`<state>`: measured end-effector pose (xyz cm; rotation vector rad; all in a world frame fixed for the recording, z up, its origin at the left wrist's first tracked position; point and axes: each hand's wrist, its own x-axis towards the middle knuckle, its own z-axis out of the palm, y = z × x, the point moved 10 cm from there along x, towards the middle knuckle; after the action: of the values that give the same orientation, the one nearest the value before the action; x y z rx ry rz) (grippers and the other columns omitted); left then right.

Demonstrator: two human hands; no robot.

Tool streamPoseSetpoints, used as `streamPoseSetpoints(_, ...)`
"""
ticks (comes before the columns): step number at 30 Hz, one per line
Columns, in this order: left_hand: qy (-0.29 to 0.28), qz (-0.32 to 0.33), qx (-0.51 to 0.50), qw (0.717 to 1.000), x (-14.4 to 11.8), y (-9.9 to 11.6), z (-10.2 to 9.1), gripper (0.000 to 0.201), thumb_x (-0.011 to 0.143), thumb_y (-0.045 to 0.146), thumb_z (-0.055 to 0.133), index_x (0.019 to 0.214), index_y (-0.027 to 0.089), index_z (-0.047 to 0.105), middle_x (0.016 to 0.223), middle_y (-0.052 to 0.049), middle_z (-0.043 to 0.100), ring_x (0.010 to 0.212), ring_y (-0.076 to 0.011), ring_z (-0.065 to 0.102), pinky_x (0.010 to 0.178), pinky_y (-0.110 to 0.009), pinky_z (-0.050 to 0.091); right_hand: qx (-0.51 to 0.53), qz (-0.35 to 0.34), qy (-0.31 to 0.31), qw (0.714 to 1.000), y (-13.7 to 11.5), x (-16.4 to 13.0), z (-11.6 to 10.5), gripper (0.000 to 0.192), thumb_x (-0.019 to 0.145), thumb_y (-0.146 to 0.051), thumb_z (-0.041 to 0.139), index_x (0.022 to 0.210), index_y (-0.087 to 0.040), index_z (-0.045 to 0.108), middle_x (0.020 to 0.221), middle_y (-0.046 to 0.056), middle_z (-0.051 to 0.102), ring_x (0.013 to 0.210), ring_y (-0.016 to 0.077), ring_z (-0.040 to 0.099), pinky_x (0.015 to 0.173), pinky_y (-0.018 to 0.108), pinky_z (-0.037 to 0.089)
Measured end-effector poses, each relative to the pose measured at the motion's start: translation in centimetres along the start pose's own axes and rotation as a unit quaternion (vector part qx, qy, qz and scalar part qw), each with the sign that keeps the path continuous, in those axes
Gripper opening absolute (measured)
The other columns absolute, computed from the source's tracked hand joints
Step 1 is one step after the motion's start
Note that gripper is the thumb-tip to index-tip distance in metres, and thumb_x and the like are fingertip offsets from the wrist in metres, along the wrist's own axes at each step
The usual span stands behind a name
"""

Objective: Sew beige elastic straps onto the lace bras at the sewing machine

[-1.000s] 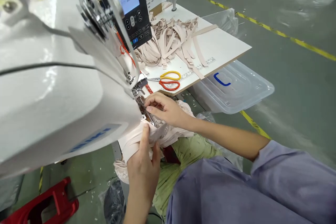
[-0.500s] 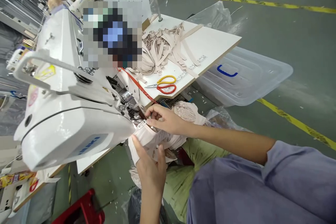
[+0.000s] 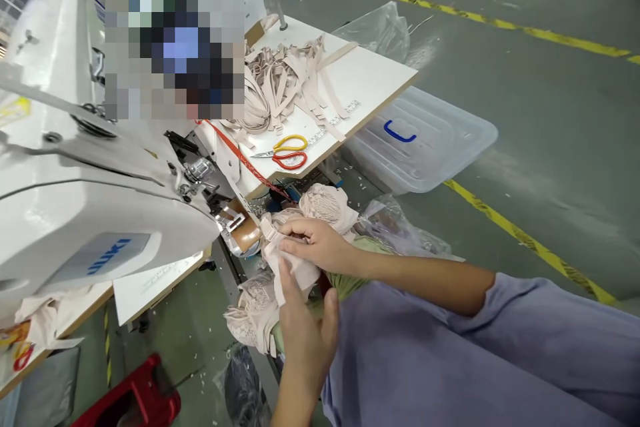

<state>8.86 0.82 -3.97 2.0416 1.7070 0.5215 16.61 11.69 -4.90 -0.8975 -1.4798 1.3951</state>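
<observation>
L hand (image 3: 306, 330) fingers up, R hand (image 3: 316, 246) curled, both pinching.
</observation>
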Motion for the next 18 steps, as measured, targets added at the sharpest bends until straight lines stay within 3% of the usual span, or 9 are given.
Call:
streamPoseSetpoints(2,0.051,-0.003,-0.032,0.998,-0.6,-0.1,-2.0,0.064,0.096,0.024,0.055,0.153,0.019,0.027,0.087,-0.007,0.077,0.072,-0.0207,0.074,0.059,-0.029,0.058,-0.021,-0.021,-0.013,0.999,-0.7,-0.3,-0.5,0.022,0.093,-0.035,0.061,0.081,-0.017,0.067,0.074,-0.001,0.057,0.072,0.0130,0.052,0.068,0.026,0.040)
streamPoseSetpoints(4,0.124,0.048,-0.003,0.991,-0.7,0.9,-4.9,0.051,0.093,0.019,0.057,0.143,0.023,0.044,0.095,-0.007,0.075,0.087,-0.0202,0.074,0.075,-0.033,0.060,-0.042,-0.056,-0.052,0.996,-1.6,-0.6,-0.2,0.021,0.093,-0.034,0.061,0.083,-0.018,0.069,0.075,0.000,0.061,0.072,0.0133,0.055,0.070,0.026,0.042)
streamPoseSetpoints(6,0.163,0.116,0.052,0.978,-0.3,2.2,-7.2,0.058,0.089,0.016,0.060,0.144,0.021,0.041,0.124,-0.015,0.066,0.123,-0.0286,0.060,0.099,-0.048,0.052,-0.073,-0.102,-0.109,0.986,-2.6,-1.2,0.7,0.020,0.094,-0.033,0.059,0.087,-0.018,0.070,0.079,0.001,0.064,0.073,0.0129,0.058,0.069,0.026,0.043)
streamPoseSetpoints(8,0.107,0.169,0.104,0.974,0.8,2.8,-7.1,0.066,0.087,0.016,0.060,0.148,0.018,0.033,0.136,-0.019,0.058,0.141,-0.0335,0.043,0.112,-0.061,0.036,-0.145,-0.164,-0.158,0.963,-3.6,-2.1,1.8,0.022,0.095,-0.032,0.056,0.087,-0.018,0.070,0.079,0.002,0.064,0.072,0.0126,0.058,0.065,0.025,0.040)
streamPoseSetpoints(9,0.072,0.184,0.127,0.972,1.3,2.6,-6.6,0.061,0.087,0.015,0.060,0.144,0.017,0.037,0.129,-0.017,0.063,0.136,-0.0319,0.048,0.114,-0.063,0.032,-0.196,-0.199,-0.171,0.945,-4.0,-2.6,2.2,0.024,0.097,-0.031,0.053,0.085,-0.018,0.070,0.078,0.002,0.063,0.070,0.0127,0.056,0.062,0.026,0.038)
streamPoseSetpoints(11,0.047,0.214,0.158,0.963,1.4,1.9,-6.0,0.037,0.087,0.012,0.060,0.123,0.019,0.053,0.097,-0.007,0.072,0.107,-0.0231,0.066,0.112,-0.056,0.038,-0.302,-0.262,-0.171,0.901,-4.5,-3.6,2.8,0.028,0.099,-0.029,0.048,0.081,-0.019,0.068,0.075,0.002,0.061,0.065,0.0134,0.050,0.061,0.029,0.033)
streamPoseSetpoints(14,0.113,0.290,0.178,0.934,-0.4,1.6,-5.8,0.018,0.085,0.007,0.062,0.093,0.022,0.058,0.068,0.003,0.063,0.071,-0.0135,0.064,0.093,-0.037,0.052,-0.386,-0.322,-0.141,0.853,-4.9,-4.6,3.0,0.032,0.100,-0.024,0.045,0.075,-0.021,0.066,0.069,0.001,0.057,0.061,0.0144,0.042,0.063,0.032,0.030)
streamPoseSetpoints(18,0.189,0.329,0.183,0.907,-2.9,1.3,-5.6,0.021,0.082,0.006,0.066,0.092,0.023,0.060,0.063,0.004,0.061,0.066,-0.0118,0.063,0.085,-0.032,0.052,-0.377,-0.358,-0.109,0.847,-5.4,-5.2,3.4,0.028,0.097,-0.022,0.049,0.074,-0.021,0.065,0.065,0.000,0.057,0.061,0.0149,0.042,0.063,0.032,0.031)
